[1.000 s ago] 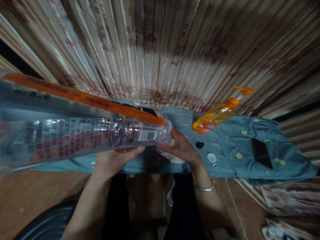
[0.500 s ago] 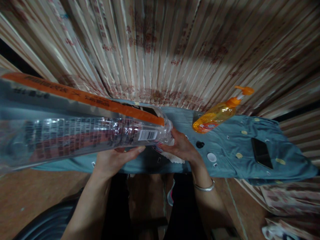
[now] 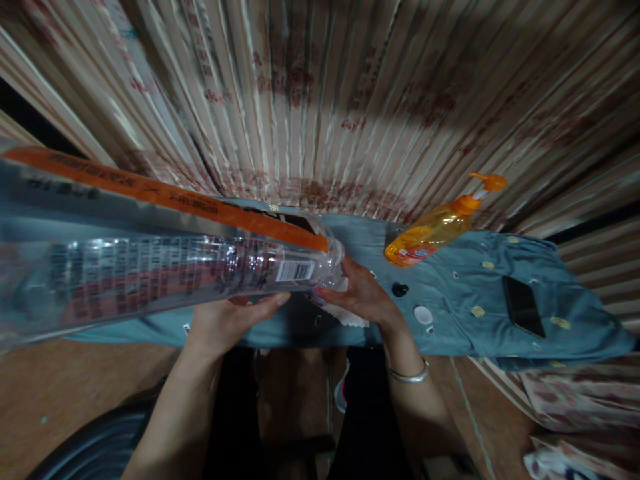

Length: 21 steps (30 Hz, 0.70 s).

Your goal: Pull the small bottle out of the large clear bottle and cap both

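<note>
A large clear plastic bottle [image 3: 240,263] with an orange-striped label and a barcode lies almost level across the left half of the view, held above the cloth. My left hand [image 3: 223,323] closes on its underside, thumb along the near side and the other fingers hidden. Around the neck end, at the bottle's right, my right hand [image 3: 360,293] is closed; its fingertips are partly covered. Below that hand a piece of white, tissue-like material [image 3: 347,315] lies on the cloth. The bottle's mouth is hard to make out.
An orange pump bottle [image 3: 430,233] stands on the teal cloth [image 3: 450,327], to the right. Near it are a small black cap-like piece [image 3: 399,289], a white round lid [image 3: 423,315] and a phone [image 3: 523,307]. A pleated curtain [image 3: 320,100] hangs behind.
Both hands keep the same hold on the large bottle. Hardly anything has moved beyond a very slight shift of the view.
</note>
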Motion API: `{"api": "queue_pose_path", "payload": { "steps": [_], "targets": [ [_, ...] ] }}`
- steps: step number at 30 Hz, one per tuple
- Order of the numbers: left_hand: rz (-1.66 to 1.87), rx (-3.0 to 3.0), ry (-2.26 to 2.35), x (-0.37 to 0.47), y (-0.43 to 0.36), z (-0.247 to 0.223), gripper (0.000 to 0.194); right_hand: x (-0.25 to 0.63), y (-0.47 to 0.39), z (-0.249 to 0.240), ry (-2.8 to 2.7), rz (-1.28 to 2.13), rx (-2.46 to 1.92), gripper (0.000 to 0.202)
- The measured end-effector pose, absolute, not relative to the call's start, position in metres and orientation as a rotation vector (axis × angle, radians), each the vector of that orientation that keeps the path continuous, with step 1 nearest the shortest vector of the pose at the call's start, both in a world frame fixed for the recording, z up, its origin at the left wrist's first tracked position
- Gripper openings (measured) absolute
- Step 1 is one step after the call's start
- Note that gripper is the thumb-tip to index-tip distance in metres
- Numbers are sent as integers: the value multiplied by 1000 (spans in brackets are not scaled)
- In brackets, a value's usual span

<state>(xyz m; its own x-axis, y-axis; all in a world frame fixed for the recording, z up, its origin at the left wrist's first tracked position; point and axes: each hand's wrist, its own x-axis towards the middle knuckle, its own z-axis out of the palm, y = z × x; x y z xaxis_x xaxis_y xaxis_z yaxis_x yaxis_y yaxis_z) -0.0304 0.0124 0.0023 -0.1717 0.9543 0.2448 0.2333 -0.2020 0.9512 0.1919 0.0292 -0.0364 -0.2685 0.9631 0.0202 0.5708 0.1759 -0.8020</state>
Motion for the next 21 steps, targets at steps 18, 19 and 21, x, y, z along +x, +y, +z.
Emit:
{"api": "queue_pose_path", "payload": {
  "steps": [18, 19, 21],
  "targets": [
    [1430, 1392, 1364, -29, 13, 6, 32, 192, 29, -38, -1916, 938, -1429, 53],
    [1431, 1403, 1362, -29, 13, 6, 32, 192, 29, -39, -1915, 932, -1431, 53],
    [1424, 1433, 1361, -29, 13, 6, 31, 192, 29, -38, -1913, 925, -1432, 54]
  ]
}}
